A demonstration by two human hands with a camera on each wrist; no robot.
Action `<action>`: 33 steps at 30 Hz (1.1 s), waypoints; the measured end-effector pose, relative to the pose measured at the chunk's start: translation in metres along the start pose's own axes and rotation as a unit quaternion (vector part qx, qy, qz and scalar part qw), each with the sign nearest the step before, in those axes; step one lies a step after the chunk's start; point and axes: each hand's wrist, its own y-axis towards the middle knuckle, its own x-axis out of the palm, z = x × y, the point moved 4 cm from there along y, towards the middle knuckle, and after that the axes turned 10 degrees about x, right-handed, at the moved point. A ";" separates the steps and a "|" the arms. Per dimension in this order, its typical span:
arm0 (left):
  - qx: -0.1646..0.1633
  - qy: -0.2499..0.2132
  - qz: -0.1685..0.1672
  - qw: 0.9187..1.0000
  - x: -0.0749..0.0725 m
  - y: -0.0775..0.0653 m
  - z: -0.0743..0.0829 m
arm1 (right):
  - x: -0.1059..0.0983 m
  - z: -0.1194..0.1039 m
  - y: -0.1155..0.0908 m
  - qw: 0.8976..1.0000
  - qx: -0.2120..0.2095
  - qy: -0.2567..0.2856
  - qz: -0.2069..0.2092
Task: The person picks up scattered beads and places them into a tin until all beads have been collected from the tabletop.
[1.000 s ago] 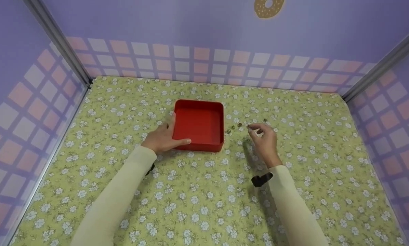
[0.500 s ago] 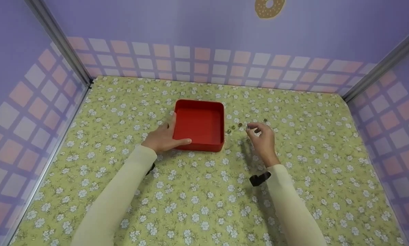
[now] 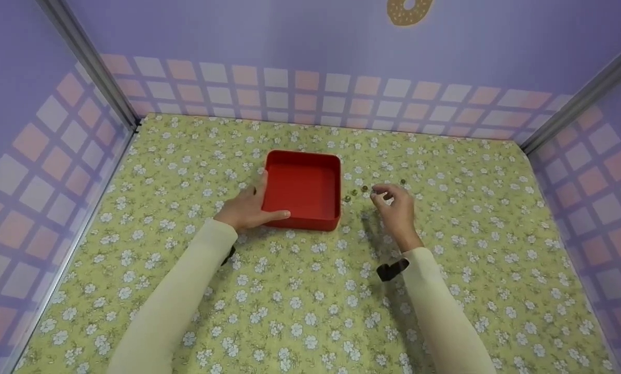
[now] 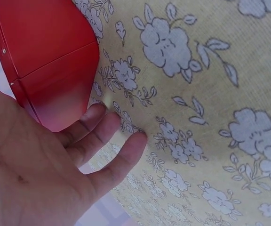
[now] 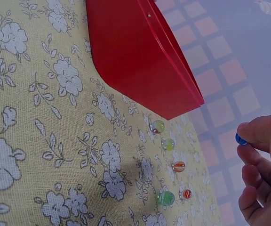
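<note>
My left hand [image 3: 244, 210] holds the near left corner of a square red box [image 3: 310, 224]. Its thumb lies across the front rim; in the left wrist view the lower fingers [image 4: 119, 160] bend loosely beside the outer wall. Right of the box, my right hand [image 3: 397, 213] pinches a small blue marble [image 5: 240, 139] between thumb and forefinger, raised over the cloth. Several glass marbles lie between box and hand: a yellowish one [image 5: 157, 126], a yellow-green one [image 5: 168, 144], an orange-striped one [image 5: 178, 166], a green one [image 5: 165, 198] and a red-striped one [image 5: 187, 194].
A yellow-green flowered cloth [image 3: 300, 291] covers the table. Purple walls with pink and white squares [image 3: 307, 80] enclose the back and sides. Grey metal posts [image 3: 90, 62] stand at the corners. A dark wrist strap mount [image 3: 392, 270] hangs under the right cuff.
My right hand has shifted slightly left, toward the box, with the blue marble in its fingertips. The left hand and the red box have stayed in place.
</note>
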 end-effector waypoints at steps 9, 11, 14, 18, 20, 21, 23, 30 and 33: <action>0.010 0.013 0.009 1.000 0.001 -0.004 0.005 | 0.005 -0.005 0.002 1.000 -0.014 0.009 -0.007; 0.010 0.012 0.008 1.000 0.002 -0.005 0.005 | 0.007 -0.006 0.002 1.000 -0.017 0.008 -0.010; 0.006 0.001 0.005 1.000 0.004 -0.006 0.004 | 0.010 -0.008 0.002 1.000 -0.022 0.010 -0.015; 0.000 -0.011 0.003 1.000 0.005 -0.008 0.004 | 0.013 -0.010 0.002 1.000 -0.022 0.012 -0.020; -0.003 -0.011 0.002 1.000 0.005 -0.008 0.004 | 0.014 -0.012 0.002 0.999 -0.021 0.016 -0.021; -0.003 -0.010 0.002 1.000 0.005 -0.009 0.004 | 0.015 -0.013 0.002 0.999 -0.022 0.018 -0.021; -0.006 -0.008 0.001 1.000 0.005 -0.009 0.005 | 0.016 -0.014 0.002 0.999 -0.025 0.019 -0.019; -0.004 -0.001 0.005 1.000 0.007 -0.010 0.008 | 0.020 -0.016 0.002 1.000 -0.024 0.009 -0.012; -0.002 0.000 0.007 1.000 0.007 -0.010 0.008 | 0.023 -0.016 0.002 1.000 -0.023 0.012 -0.014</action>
